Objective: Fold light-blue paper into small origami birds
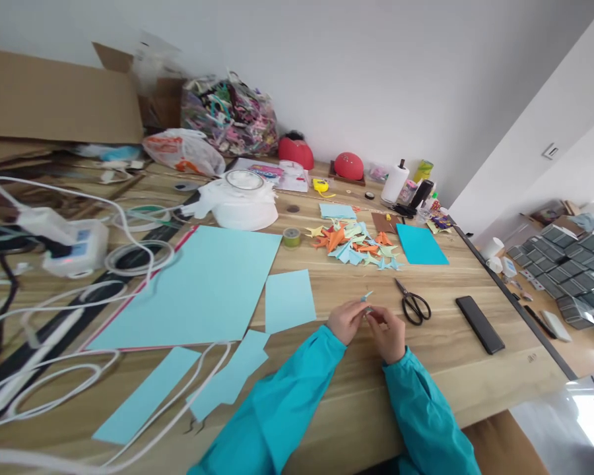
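Observation:
My left hand (pixel 345 320) and my right hand (pixel 387 332) meet low over the wooden table (pixel 440 356), both in teal sleeves. Their fingertips pinch a small folded piece of light blue paper (pixel 367 297), one pointed tip sticking up between them. Black scissors (pixel 412 305) lie just right of my right hand. A cut light blue paper rectangle (pixel 290 300) lies just left of my left hand. Farther back sits a pile of folded paper cranes (pixel 356 245) in orange, blue and green.
A large light blue sheet (pixel 198 284) and blue strips (pixel 146 396) lie left. White cables (pixel 54 369) and a power strip (pixel 74 247) crowd the left side. A black phone (pixel 479 323), turquoise sheet (pixel 420 244), tape roll (pixel 292 237), white bowl (pixel 242 201), boxes and bags stand around.

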